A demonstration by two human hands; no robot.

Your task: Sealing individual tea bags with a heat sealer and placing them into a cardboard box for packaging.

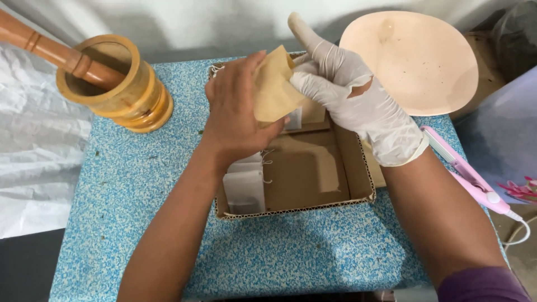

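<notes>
left hand [238, 109], bare, is closing thumb and fingers around a small tan paper pouch [272, 89] and holding it above a shallow cardboard box [313, 173]; right hand [349, 95], in a white glove torn near the knuckles, is pinching the pouch's far edge, its index finger pointing up and away. both hands are meeting over the box's back half, on a blue speckled desk [140, 190].

below the left wrist, white sachets with strings [244, 187] are lying in the box's near left corner. to the left of the left hand, a wooden mortar [120, 84] is standing with its pestle [45, 45] leaning out. beyond the right hand, a pale pink plate [417, 61] is resting at the desk's far corner; beside the right forearm, a pink handheld tool [467, 176] with a cord is lying along the desk's edge.

risks, as judged: the pouch's mouth cannot be seen, so any tilt may be spilling its contents into the box; opposed pulls may be tearing the thin paper; the glove's tear may be snagging it; the right elbow may be nudging the pink tool off the edge.
</notes>
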